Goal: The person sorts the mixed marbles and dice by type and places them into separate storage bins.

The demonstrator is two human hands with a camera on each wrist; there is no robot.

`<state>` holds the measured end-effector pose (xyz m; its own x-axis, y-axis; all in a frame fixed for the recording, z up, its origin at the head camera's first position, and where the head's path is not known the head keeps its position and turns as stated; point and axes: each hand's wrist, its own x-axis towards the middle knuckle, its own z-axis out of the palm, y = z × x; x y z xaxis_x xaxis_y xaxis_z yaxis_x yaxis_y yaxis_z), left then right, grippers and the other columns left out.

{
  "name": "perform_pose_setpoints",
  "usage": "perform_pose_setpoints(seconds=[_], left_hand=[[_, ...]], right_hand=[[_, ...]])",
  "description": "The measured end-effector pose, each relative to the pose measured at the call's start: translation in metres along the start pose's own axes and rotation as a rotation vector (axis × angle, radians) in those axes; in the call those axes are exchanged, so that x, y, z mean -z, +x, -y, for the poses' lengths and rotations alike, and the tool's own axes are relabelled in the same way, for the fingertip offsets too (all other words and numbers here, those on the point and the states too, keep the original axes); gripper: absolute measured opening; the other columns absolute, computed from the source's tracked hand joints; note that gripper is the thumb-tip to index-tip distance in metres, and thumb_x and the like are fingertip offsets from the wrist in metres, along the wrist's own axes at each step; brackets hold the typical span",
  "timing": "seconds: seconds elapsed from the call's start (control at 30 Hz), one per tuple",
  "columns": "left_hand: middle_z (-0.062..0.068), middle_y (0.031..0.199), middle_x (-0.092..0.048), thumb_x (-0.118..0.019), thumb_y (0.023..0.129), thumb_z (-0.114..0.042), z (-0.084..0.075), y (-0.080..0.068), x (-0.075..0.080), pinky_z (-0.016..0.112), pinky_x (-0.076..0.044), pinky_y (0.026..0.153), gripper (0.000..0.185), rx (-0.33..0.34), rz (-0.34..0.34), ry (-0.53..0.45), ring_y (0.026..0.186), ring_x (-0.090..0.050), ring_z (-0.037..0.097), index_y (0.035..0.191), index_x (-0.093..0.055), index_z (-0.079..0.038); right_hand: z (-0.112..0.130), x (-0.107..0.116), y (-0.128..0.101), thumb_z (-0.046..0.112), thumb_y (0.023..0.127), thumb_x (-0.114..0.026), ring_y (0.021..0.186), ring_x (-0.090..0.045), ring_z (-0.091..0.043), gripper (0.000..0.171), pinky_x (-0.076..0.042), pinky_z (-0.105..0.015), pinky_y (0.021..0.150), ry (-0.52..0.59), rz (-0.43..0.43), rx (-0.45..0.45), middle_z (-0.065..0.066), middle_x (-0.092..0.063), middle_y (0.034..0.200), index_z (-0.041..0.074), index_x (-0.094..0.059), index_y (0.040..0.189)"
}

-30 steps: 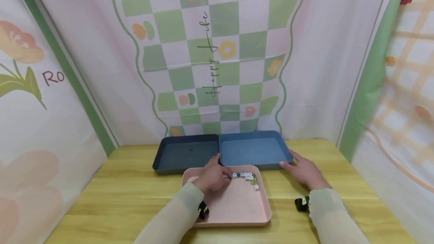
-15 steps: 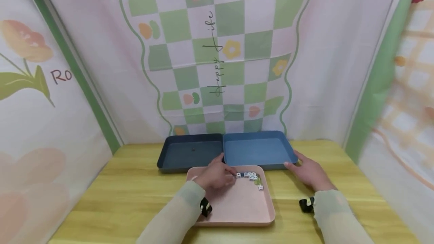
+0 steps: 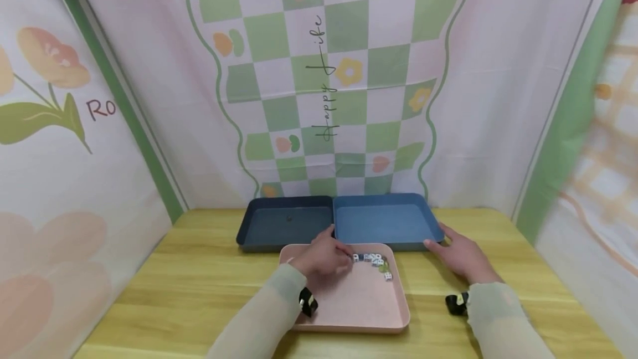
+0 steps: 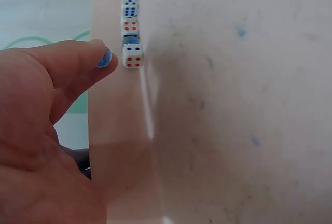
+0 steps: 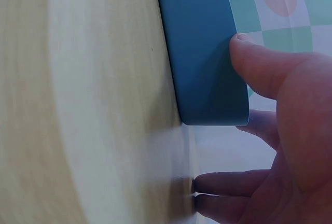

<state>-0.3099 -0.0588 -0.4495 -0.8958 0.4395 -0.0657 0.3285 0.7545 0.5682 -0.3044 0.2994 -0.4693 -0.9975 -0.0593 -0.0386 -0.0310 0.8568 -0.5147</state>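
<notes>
In the left wrist view my left hand (image 4: pixel 31 99) pinches a small clear blue bead (image 4: pixel 106 59) between thumb and forefinger. It is over the far wall of the pink tray (image 3: pixel 359 306), beside the end of a row of white dice (image 4: pixel 133 58) with red and blue dots. Yellow-green beads (image 3: pixel 383 267) lie with the dice near the tray's far right corner. My right hand (image 3: pixel 463 254) touches the near right corner of the blue tray (image 3: pixel 384 219). Its thumb rests at the rim, the forefinger is round the corner, and two straight fingers reach down to the table.
Left of the blue tray, side by side with it, stands a dark tray (image 3: pixel 266 231) with one small dark thing (image 3: pixel 289 219) in it. The wooden table (image 3: pixel 199 281) ends at patterned cloth (image 3: pixel 349 98) behind and at both sides.
The head view has turned a little left, so everything sits further right in it. The left forefinger is slightly raised beside the dice; the right hand stays at the blue tray's corner.
</notes>
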Motion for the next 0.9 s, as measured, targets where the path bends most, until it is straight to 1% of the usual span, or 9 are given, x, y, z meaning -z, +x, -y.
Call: perform_pose_setpoints(seconds=[0.07, 0.13, 0.23, 0.3, 0.33, 0.37, 0.5, 0.7, 0.9], left_hand=[[0.001, 0.135, -0.061, -0.068, 0.096, -0.024, 0.001, 0.000, 0.003, 0.051, -0.018, 0.116, 0.015, -0.012, 0.010, -0.051, 0.150, -0.010, 0.029, 0.103, -0.080, -0.026], [0.001, 0.135, -0.061, -0.066, 0.097, -0.024, 0.002, -0.001, 0.007, 0.051, -0.019, 0.116, 0.016, -0.015, 0.018, -0.122, 0.150, -0.010, 0.028, 0.106, -0.079, -0.024], [0.008, 0.149, -0.047, -0.063, 0.100, -0.027, 0.003, -0.005, 0.015, 0.052, -0.022, 0.115, 0.018, -0.020, 0.020, -0.212, 0.149, -0.013, 0.029, 0.109, -0.078, -0.023], [0.013, 0.156, -0.036, -0.062, 0.100, -0.030, 0.003, -0.008, 0.020, 0.053, -0.026, 0.113, 0.020, -0.023, 0.007, -0.260, 0.148, -0.018, 0.030, 0.113, -0.077, -0.021], [0.014, 0.155, -0.037, -0.062, 0.100, -0.031, 0.004, -0.008, 0.022, 0.053, -0.027, 0.113, 0.023, -0.029, 0.000, -0.273, 0.147, -0.021, 0.031, 0.115, -0.076, -0.020], [0.015, 0.157, -0.033, -0.062, 0.101, -0.032, 0.005, -0.008, 0.024, 0.053, -0.028, 0.112, 0.025, -0.030, -0.006, -0.282, 0.147, -0.023, 0.031, 0.118, -0.075, -0.019], [0.016, 0.156, -0.035, -0.062, 0.100, -0.034, 0.009, -0.007, 0.028, 0.053, -0.029, 0.112, 0.032, -0.038, -0.021, -0.316, 0.145, -0.026, 0.032, 0.124, -0.072, -0.015], [0.017, 0.158, -0.031, -0.063, 0.100, -0.033, 0.013, -0.006, 0.032, 0.055, -0.029, 0.111, 0.034, -0.017, -0.011, -0.366, 0.146, -0.023, 0.034, 0.126, -0.071, -0.013], [0.016, 0.157, -0.033, -0.064, 0.100, -0.032, 0.016, -0.006, 0.033, 0.054, -0.030, 0.111, 0.032, -0.017, -0.008, -0.389, 0.146, -0.025, 0.033, 0.126, -0.071, -0.015]], right_hand=[[0.000, 0.000, 0.000, 0.070, 0.095, -0.045, 0.128, -0.032, -0.062, 0.099, -0.029, -0.073, 0.099, 0.003, 0.000, -0.001, -0.040, -0.033, 0.145, -0.003, -0.018, 0.156], [0.001, 0.000, -0.001, 0.070, 0.095, -0.045, 0.128, -0.031, -0.062, 0.099, -0.029, -0.073, 0.098, 0.007, 0.003, -0.002, -0.040, -0.033, 0.145, -0.003, -0.018, 0.156], [0.002, -0.001, -0.002, 0.070, 0.094, -0.046, 0.128, -0.032, -0.062, 0.100, -0.030, -0.073, 0.098, 0.011, 0.004, -0.007, -0.040, -0.033, 0.145, -0.003, -0.019, 0.156], [0.002, -0.001, -0.003, 0.070, 0.094, -0.046, 0.128, -0.032, -0.062, 0.099, -0.030, -0.073, 0.098, 0.008, 0.006, -0.011, -0.040, -0.033, 0.145, -0.003, -0.018, 0.156], [0.002, -0.001, -0.003, 0.070, 0.095, -0.046, 0.128, -0.032, -0.062, 0.099, -0.030, -0.073, 0.098, 0.007, 0.005, -0.013, -0.040, -0.033, 0.145, -0.003, -0.019, 0.156], [0.001, -0.001, -0.003, 0.070, 0.095, -0.046, 0.128, -0.032, -0.062, 0.099, -0.030, -0.073, 0.098, 0.004, 0.004, -0.014, -0.040, -0.033, 0.144, -0.003, -0.018, 0.156], [-0.001, 0.000, -0.004, 0.070, 0.095, -0.045, 0.127, -0.032, -0.063, 0.099, -0.030, -0.073, 0.098, -0.002, 0.002, -0.017, -0.041, -0.033, 0.144, -0.003, -0.018, 0.156], [0.000, 0.002, -0.005, 0.070, 0.094, -0.046, 0.128, -0.032, -0.063, 0.100, -0.030, -0.073, 0.098, 0.009, 0.002, -0.020, -0.040, -0.033, 0.145, -0.003, -0.018, 0.157], [0.001, 0.000, -0.004, 0.070, 0.094, -0.046, 0.127, -0.032, -0.062, 0.100, -0.030, -0.073, 0.098, 0.004, -0.003, -0.018, -0.040, -0.033, 0.145, -0.003, -0.018, 0.157]])
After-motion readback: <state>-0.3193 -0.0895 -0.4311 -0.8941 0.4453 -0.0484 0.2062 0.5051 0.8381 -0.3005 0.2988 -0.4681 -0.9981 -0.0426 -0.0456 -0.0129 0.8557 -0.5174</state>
